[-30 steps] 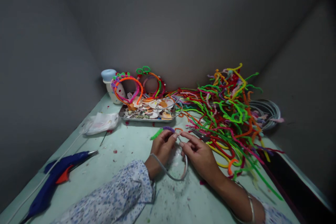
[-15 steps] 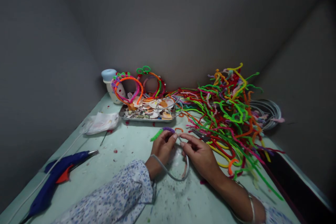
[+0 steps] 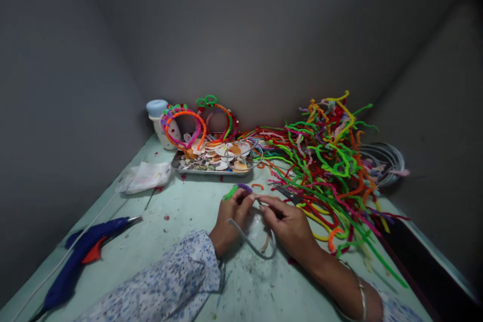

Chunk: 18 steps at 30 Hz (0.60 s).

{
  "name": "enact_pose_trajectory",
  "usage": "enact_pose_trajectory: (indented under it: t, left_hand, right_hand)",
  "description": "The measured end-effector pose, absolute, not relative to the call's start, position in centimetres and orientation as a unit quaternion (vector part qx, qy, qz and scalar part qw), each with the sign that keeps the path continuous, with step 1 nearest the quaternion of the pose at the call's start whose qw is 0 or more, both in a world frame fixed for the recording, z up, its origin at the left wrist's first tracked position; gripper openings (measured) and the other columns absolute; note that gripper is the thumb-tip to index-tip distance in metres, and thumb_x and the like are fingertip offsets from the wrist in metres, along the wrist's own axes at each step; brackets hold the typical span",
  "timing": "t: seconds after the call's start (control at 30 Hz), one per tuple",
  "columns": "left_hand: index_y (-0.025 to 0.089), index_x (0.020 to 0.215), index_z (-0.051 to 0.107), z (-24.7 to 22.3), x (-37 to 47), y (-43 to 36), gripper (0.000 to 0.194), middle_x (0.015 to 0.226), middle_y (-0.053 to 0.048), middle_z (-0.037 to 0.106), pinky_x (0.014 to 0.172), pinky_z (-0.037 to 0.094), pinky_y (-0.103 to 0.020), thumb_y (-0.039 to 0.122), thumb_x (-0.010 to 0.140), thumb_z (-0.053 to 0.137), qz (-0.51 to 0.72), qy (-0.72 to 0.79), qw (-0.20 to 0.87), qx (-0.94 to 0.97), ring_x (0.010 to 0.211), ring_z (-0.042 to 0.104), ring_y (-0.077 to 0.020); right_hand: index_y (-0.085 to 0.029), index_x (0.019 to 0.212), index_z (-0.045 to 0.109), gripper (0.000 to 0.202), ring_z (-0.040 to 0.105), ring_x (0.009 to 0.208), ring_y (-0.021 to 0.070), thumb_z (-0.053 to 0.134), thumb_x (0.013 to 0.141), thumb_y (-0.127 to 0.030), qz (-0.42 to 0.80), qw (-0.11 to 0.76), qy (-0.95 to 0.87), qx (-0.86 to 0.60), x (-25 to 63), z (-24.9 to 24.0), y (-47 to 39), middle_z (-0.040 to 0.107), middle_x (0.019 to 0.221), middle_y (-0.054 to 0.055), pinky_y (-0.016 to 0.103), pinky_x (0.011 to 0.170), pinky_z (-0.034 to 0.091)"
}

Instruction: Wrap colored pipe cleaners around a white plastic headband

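My left hand (image 3: 231, 218) and my right hand (image 3: 287, 225) meet over the pale green table (image 3: 181, 211), fingertips close together. Between them they pinch a thin grey headband (image 3: 252, 242) whose loop curves down toward me. A green and purple pipe cleaner (image 3: 237, 190) pokes out above my left fingers, held against the band. A short orange pipe cleaner piece (image 3: 257, 186) lies just beyond my hands. Dark scissors (image 3: 287, 193) rest beside my right hand.
A big tangle of coloured pipe cleaners (image 3: 324, 161) fills the right side. At the back stand a metal tray of shells (image 3: 213, 158), wrapped headbands (image 3: 184, 126) and a white jar (image 3: 158, 118). A blue glue gun (image 3: 81, 251) and a plastic bag (image 3: 145, 177) lie left; bare headbands (image 3: 383, 161) sit far right.
The headband's loop has swung a little to the right and the green pipe cleaner end has drawn in closer to my left fingers. Both hands stay in place.
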State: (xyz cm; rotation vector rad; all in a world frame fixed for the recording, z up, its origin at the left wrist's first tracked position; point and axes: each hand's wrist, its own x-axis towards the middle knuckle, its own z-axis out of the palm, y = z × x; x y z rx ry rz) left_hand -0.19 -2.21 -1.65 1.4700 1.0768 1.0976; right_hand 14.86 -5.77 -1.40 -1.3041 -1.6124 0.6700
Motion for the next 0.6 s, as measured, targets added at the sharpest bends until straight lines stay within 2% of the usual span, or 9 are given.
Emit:
enact_pose_trajectory:
  t: [0.13, 0.33, 0.6]
  left_hand:
    - [0.015, 0.074, 0.060, -1.81, -0.12, -2.12, 0.024, 0.064, 0.001, 0.054, 0.056, 0.035, -0.023, 0.037, 0.083, 0.055, 0.456, 0.442, 0.485, 0.601, 0.059, 0.045, -0.0107]
    - [0.016, 0.074, 0.060, -1.46, 0.02, -2.21, 0.022, 0.065, 0.001, 0.055, 0.053, 0.035, -0.022, 0.036, 0.083, 0.055, 0.459, 0.443, 0.496, 0.589, 0.058, 0.046, -0.0104]
    - [0.016, 0.075, 0.061, -1.06, 0.01, -2.28, 0.023, 0.065, -0.001, 0.057, 0.053, 0.036, -0.023, 0.037, 0.082, 0.056, 0.462, 0.447, 0.495, 0.584, 0.059, 0.049, -0.0124]
  right_hand:
    - [-0.022, 0.103, 0.071, 0.027, 0.069, 0.091, 0.0174, 0.053, 0.083, -0.018, 0.233, 0.459, -0.682, -0.520, 14.99, -1.34, -5.81, 0.073, 0.103, 0.004, 0.026, 0.084, 0.053]
    - [-0.022, 0.108, 0.069, 0.030, 0.069, 0.089, 0.0167, 0.055, 0.082, -0.017, 0.233, 0.456, -0.674, -0.532, 14.72, -1.19, -5.90, 0.072, 0.104, 0.003, 0.025, 0.080, 0.055]
    - [-0.025, 0.107, 0.070, 0.029, 0.067, 0.099, 0.0179, 0.055, 0.083, -0.018, 0.226, 0.472, -0.681, -0.512, 14.78, -1.38, -5.91, 0.071, 0.107, 0.002, 0.031, 0.091, 0.052]
